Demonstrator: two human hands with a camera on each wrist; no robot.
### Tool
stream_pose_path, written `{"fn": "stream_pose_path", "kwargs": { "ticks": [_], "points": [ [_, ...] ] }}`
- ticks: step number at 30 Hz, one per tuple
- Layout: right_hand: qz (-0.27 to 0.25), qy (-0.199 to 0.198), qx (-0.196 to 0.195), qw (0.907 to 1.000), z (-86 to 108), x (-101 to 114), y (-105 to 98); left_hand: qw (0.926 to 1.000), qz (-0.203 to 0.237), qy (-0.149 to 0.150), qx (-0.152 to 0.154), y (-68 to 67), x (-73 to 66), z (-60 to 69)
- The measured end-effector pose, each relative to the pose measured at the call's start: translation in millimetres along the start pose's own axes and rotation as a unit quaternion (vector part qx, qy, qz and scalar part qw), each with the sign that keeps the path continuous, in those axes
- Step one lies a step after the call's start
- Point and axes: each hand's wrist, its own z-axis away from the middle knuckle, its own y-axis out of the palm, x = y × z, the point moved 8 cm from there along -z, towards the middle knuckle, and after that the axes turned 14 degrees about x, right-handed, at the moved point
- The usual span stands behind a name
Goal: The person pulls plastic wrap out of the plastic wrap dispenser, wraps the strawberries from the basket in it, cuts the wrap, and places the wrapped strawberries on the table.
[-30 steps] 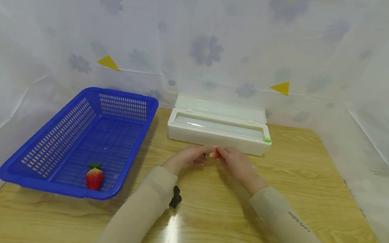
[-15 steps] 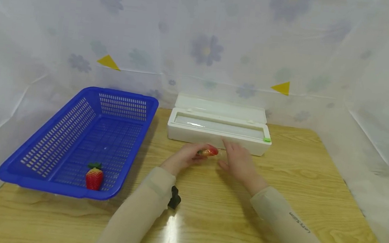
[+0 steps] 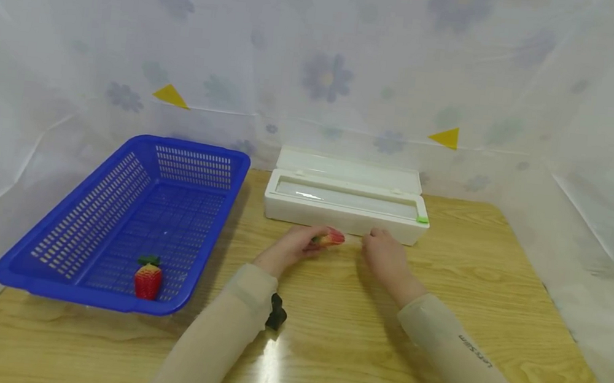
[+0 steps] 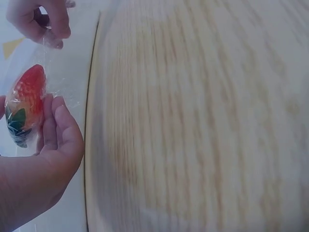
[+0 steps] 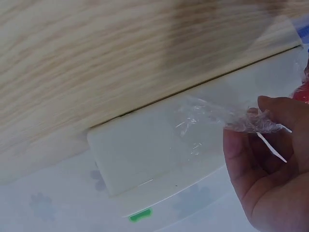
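Note:
The left hand holds a red strawberry with its tip toward the right. In the left wrist view the strawberry is wrapped in clear film, its green leaves toward the palm, between the thumb and fingers of the left hand. To its right, the right hand pinches clear film; the right wrist view shows this crumpled film between thumb and fingers of the right hand. Directly behind both hands stands a long white box with its lid raised.
A blue basket stands at the left, with another strawberry near its front right corner. The white box has a green tab at its right end. A patterned white curtain hangs behind the wooden table.
The right hand has let go of the strawberry's tip, moved to the right and curled its fingers on the film. The left hand drew slightly left with the strawberry, then stayed nearly still.

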Motion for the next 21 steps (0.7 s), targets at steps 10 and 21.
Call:
{"fn": "stream_pose_path", "kwargs": {
  "ticks": [10, 21],
  "points": [
    [-0.048, 0.021, 0.006, 0.9986, -0.6, -11, 1, 0.9983, 0.054, -0.003, 0.023, 6.8, -0.5, -1.2],
    [-0.173, -0.013, -0.003, 0.9849, -3.5, -8, 6, 0.9847, 0.158, -0.019, 0.072, 19.9, -2.0, -1.0]
  ]
}}
